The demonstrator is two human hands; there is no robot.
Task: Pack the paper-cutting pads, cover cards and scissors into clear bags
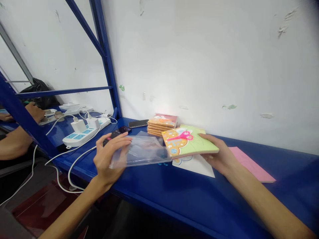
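My left hand [108,156] grips the left end of a clear plastic sleeve [142,151], holding it just above the blue table [189,196]. My right hand [219,157] holds a thin stack of colourful booklets [189,141] by its right edge, thumb on top, with the stack's left end at the sleeve's mouth. A white sheet [196,164] lies under the booklets. A pile of orange booklets [161,124] sits against the wall behind.
A pink sheet [251,164] lies at the right. Two dark phones [138,123] [117,133] rest near a white power strip [83,134] with chargers and trailing cables. A blue shelf frame [107,63] stands left; another person's hand [35,111] works beyond it.
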